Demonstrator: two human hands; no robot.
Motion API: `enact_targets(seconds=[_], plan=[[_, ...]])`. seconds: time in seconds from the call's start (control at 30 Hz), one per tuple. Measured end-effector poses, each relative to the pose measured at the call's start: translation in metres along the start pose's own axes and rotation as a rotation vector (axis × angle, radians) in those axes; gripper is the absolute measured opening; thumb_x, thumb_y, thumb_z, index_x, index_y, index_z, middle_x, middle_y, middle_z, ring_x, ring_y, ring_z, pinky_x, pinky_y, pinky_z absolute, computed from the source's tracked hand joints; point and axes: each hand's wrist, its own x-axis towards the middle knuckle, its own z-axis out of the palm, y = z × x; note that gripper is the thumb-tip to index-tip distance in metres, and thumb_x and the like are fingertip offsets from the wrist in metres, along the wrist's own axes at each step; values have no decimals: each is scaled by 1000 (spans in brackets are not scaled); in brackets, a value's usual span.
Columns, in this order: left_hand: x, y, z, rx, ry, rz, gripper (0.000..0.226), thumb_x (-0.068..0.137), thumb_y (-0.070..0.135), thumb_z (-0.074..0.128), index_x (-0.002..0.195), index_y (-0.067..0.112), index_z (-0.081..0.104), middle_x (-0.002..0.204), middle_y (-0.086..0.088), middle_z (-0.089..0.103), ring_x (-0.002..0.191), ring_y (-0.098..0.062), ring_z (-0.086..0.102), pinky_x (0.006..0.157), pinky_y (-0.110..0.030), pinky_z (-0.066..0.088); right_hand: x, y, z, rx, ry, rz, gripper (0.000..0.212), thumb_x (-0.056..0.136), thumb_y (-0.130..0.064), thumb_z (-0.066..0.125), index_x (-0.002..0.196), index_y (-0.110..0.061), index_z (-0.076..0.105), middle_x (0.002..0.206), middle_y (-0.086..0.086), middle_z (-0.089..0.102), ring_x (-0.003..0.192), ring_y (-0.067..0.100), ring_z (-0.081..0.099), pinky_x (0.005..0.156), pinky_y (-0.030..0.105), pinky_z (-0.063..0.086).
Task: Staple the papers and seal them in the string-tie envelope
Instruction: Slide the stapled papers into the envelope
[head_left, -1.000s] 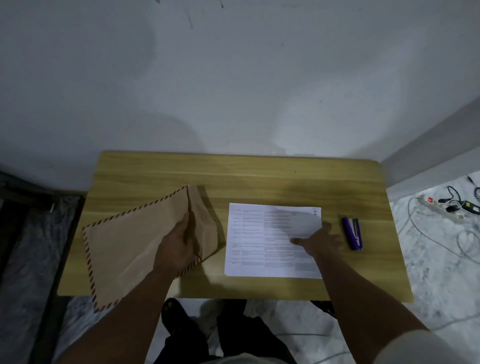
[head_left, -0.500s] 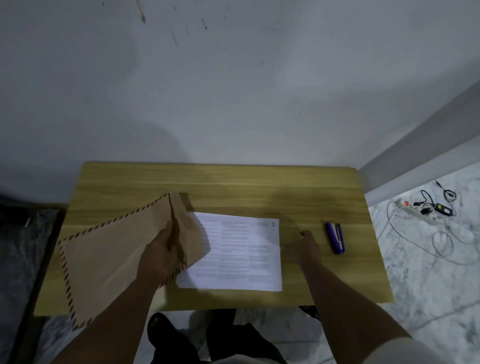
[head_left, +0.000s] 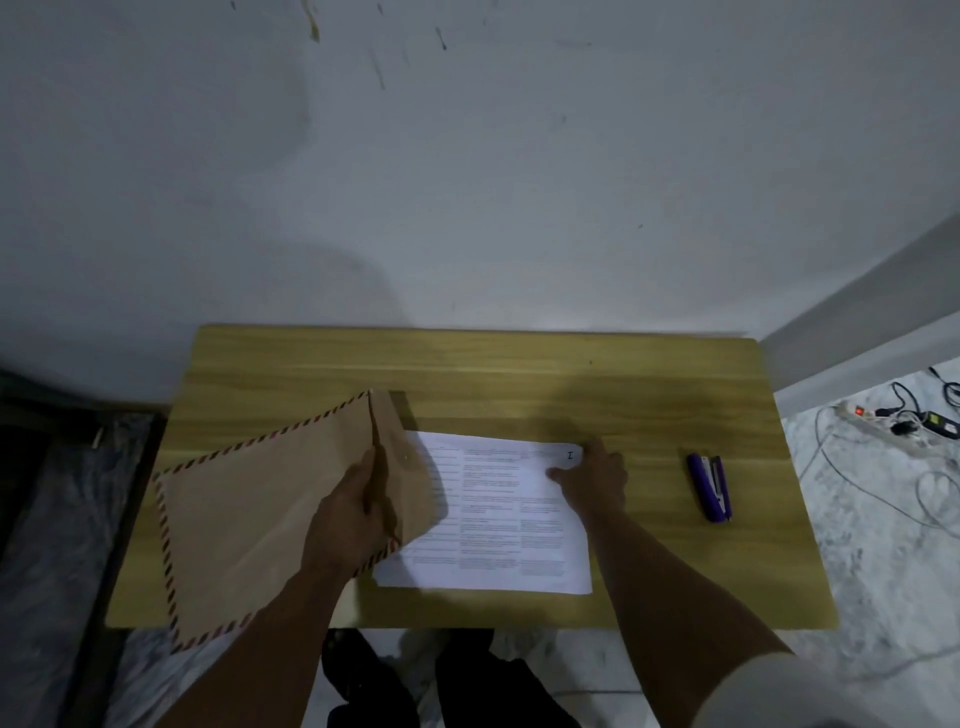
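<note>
A brown envelope (head_left: 244, 525) with a red-and-dark striped border lies tilted on the left of the wooden table (head_left: 519, 379). My left hand (head_left: 353, 519) grips its open mouth, fingers inside, holding the flap up. White printed papers (head_left: 498, 514) lie flat in the middle, their left edge under the flap. My right hand (head_left: 592, 480) holds the papers' top right corner, thumb on top of the sheet. A purple stapler (head_left: 710, 486) lies on the table to the right, apart from both hands.
A grey wall stands right behind the table. On the marble floor at the right lie a white power strip (head_left: 872, 415) and loose cables. Dark cloth and plastic cover the floor at the left. My legs show below the table's front edge.
The papers have slid left toward the envelope, their left edge now under the flap. My right hand went from pressing on the sheet to holding its right corner. The left hand keeps the envelope mouth open.
</note>
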Motion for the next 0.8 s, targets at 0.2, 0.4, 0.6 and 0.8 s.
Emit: enact_targets(seconds=[0.2,0.4,0.6,0.8], plan=[[0,-3,1,35,-15,-5,70,101,23,53,161,38,20,139,-6,62,104,-29,66,87,-40,57,-1,13,6,72,50,-65,15,79,-32,70,93,-27,65,97,-2,67,98,27,64,82,43,56],[-3,-4,-2,23,-15,36,73,98,27,51,157,49,16,148,-2,56,117,-30,65,94,-43,57,-17,4,-39,335,189,-298,18,97,-17,59,82,-26,66,79,-1,68,77,24,65,66,33,46],[-4,7,-5,1,-19,3,70,100,20,50,160,39,19,134,-7,64,104,-27,66,90,-41,57,-14,-42,-101,213,288,-630,28,103,-15,49,122,-19,69,114,5,74,102,25,68,87,30,49],[-2,4,-7,-38,-28,1,71,98,18,52,160,35,22,127,-9,69,92,-25,69,82,-35,58,-21,-112,-157,310,340,-871,39,104,-21,53,142,-18,59,137,0,64,124,8,60,103,14,41]])
